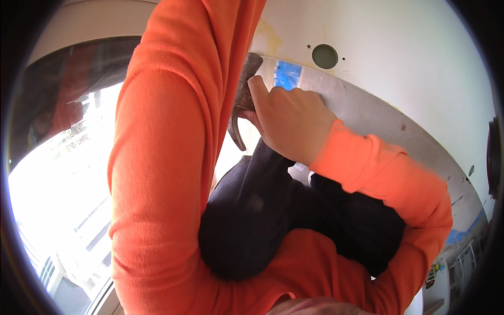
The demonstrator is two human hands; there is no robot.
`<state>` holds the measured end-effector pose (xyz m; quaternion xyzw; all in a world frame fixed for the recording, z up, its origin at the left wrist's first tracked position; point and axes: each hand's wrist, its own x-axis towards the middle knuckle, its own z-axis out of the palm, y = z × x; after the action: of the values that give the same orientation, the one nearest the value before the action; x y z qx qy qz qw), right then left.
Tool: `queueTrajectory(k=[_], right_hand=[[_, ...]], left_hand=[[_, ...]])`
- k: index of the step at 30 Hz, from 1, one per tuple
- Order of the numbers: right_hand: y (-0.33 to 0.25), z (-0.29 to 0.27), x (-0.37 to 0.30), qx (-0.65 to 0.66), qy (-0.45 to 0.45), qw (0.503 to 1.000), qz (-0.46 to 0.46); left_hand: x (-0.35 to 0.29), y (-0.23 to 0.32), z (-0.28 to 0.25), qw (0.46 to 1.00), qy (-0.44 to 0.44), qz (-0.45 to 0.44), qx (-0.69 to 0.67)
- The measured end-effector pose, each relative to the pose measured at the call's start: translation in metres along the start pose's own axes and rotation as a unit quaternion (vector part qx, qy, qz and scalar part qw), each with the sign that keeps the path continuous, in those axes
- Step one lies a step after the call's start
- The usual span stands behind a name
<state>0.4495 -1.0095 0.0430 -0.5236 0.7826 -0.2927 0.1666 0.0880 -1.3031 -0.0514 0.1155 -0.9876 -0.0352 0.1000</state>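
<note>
My right hand (296, 118) is closed on a dark, worn claw hammer (243, 97), with the thumb and forefinger gripping its head. A curved claw points down below the thumb, and a broader end rises above the forefinger. Any handle is hidden by my hand and by the orange left sleeve (163, 147). My left arm reaches up past the top edge, so my left hand is out of the picture. Just beyond my right knuckles, a strip of blue tape (287, 75) sticks to a grey curved panel (367, 100).
Dark-trousered legs (247, 215) are bent up beneath my arms. A bright window (63, 194) lies at the left. The pale wall (378, 42) has a round hole (325, 56). More blue tape (462, 231) is low on the right, above some clutter (436, 273).
</note>
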Motion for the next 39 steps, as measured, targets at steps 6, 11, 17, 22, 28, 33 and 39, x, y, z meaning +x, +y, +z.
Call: queueTrajectory(k=[6, 11, 17, 22, 28, 33, 39], right_hand=[[-0.006, 0.003, 0.005, 0.041, -0.025, 0.999, 0.012], [-0.009, 0.0, 0.007, 0.047, -0.059, 0.997, 0.024], [-0.006, 0.006, 0.009, 0.057, -0.046, 0.997, 0.015], [-0.005, 0.007, 0.003, 0.044, -0.014, 0.999, 0.022], [-0.003, 0.002, 0.005, 0.055, -0.043, 0.997, 0.021], [0.004, 0.001, 0.01, 0.015, -0.03, 0.999, 0.018], [0.023, -0.027, -0.015, 0.04, -0.139, 0.987, 0.07]], left_hand=[[-0.004, 0.0, -0.004, 1.0, -0.002, 0.0, 0.003], [-0.006, -0.002, -0.007, 1.0, -0.003, -0.003, 0.004], [-0.004, 0.003, -0.014, 1.0, 0.003, 0.003, 0.007], [-0.012, -0.003, -0.018, 1.0, 0.002, 0.002, 0.015], [-0.013, 0.0, -0.026, 1.0, 0.002, 0.002, 0.017], [-0.014, 0.005, -0.036, 1.0, 0.007, 0.007, 0.023], [-0.02, 0.009, -0.04, 0.999, 0.005, 0.007, 0.036]])
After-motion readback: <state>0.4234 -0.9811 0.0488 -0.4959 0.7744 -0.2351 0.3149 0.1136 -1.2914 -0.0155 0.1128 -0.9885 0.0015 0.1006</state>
